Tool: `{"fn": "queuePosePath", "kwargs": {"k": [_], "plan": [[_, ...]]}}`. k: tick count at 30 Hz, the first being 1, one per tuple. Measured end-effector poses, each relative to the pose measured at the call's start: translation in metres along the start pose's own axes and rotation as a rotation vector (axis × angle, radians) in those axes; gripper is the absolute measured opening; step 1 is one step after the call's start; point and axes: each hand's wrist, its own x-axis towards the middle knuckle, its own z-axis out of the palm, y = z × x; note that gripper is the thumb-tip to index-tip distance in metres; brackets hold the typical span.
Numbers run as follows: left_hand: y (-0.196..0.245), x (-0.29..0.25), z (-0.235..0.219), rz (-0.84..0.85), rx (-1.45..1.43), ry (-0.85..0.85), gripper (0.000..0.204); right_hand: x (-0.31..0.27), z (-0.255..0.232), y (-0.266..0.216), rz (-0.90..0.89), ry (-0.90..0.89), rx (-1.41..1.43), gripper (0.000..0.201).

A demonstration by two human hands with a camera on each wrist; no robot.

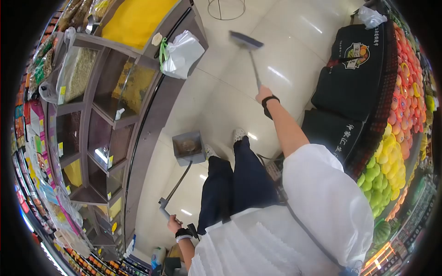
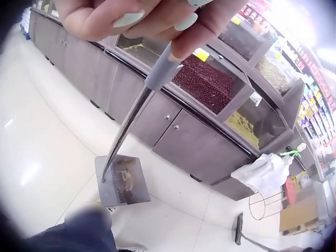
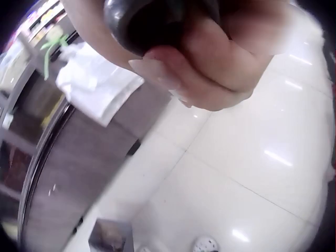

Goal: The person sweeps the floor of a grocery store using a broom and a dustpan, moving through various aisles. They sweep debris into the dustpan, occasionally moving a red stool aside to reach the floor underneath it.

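Observation:
In the head view my right hand [image 1: 264,93] grips the handle of a broom [image 1: 247,40], held out ahead over the floor. The grey broom head looks slightly blurred. My left hand [image 1: 174,223] holds the bent grey handle of a long-handled dustpan [image 1: 195,159], its fingers curled round the grip in the left wrist view too. The grey pan is on the tiles in front of my feet, with brownish debris [image 2: 126,181] inside. In the right wrist view the right hand [image 3: 215,68] is curled round a dark handle end.
On the left runs a brown counter [image 1: 145,133] with bins of grains, a white plastic bag [image 1: 183,54] hanging from its corner. A fruit display [image 1: 391,152] stands on the right, with black covers [image 1: 343,87] along its side. A wire frame [image 1: 225,10] stands on the floor ahead.

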Motion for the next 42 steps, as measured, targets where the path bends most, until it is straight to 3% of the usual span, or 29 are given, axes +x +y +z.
{"fn": "queuePosePath", "kwargs": {"k": [1, 7, 13, 17, 20, 26, 30, 32, 35, 39, 42], "plan": [[-0.001, 0.002, -0.003, 0.005, 0.010, -0.011, 0.020, -0.023, 0.015, 0.005, -0.089, 0.000, -0.084, 0.048], [-0.014, 0.023, -0.008, 0.030, 0.177, 0.070, 0.021, -0.210, 0.031, 0.013, -0.176, -0.360, -0.281, 0.060], [-0.030, 0.042, -0.021, 0.032, 0.164, 0.100, 0.024, -0.297, -0.025, -0.009, -0.185, -0.424, -0.431, 0.057], [-0.044, 0.057, -0.037, -0.031, 0.066, 0.126, 0.023, -0.302, -0.091, -0.034, -0.324, -0.220, -0.294, 0.044], [-0.053, 0.063, -0.047, -0.060, 0.034, 0.127, 0.021, -0.293, -0.093, -0.061, -0.376, -0.152, -0.359, 0.040], [-0.049, 0.049, -0.048, -0.094, -0.023, 0.168, 0.020, -0.202, 0.024, -0.123, -0.554, -0.099, -0.398, 0.048], [-0.057, 0.043, -0.054, -0.103, -0.064, 0.182, 0.018, -0.167, 0.102, -0.161, -0.493, -0.216, -0.400, 0.045], [-0.059, 0.038, -0.059, -0.108, -0.079, 0.187, 0.019, -0.165, 0.117, -0.167, -0.397, -0.322, -0.352, 0.047], [-0.062, 0.036, -0.064, -0.130, -0.113, 0.180, 0.020, -0.155, 0.136, -0.138, -0.329, -0.335, -0.308, 0.048], [-0.067, 0.044, -0.070, -0.156, -0.121, 0.156, 0.020, -0.179, 0.070, -0.053, -0.431, -0.260, -0.520, 0.054], [-0.070, 0.051, -0.065, -0.149, -0.116, 0.125, 0.022, -0.207, 0.006, 0.003, -0.364, -0.300, -0.693, 0.057]]}}
